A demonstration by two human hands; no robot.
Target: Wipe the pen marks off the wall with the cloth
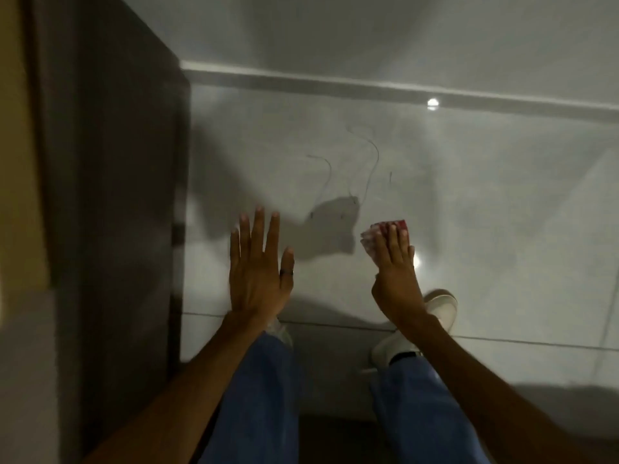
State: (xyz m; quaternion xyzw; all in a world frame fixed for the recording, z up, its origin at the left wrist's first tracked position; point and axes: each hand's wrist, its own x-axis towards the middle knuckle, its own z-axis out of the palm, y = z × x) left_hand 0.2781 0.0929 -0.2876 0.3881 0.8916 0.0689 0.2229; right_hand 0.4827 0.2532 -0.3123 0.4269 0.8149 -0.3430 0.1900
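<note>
Marks [351, 169] are seen unwiped on the wall [469, 182], so most work seems left. The cloth [375, 234] is pressed under the right hand [395, 272] below them; the left hand [259, 266] is laid flat, fingers spread, grasping nothing.

We have a single view, from a wide-angle camera worn on the head, looking forward and steeply down. It faces a glossy grey wall [469, 195] at close range, with both outstretched arms rising from the bottom edge of the picture. Below them we look down on blue trousers [264, 396] and white shoes [442, 306]. A dark panel [110, 195] fills the left side. The wide lens bends straight lines near the edges.
</note>
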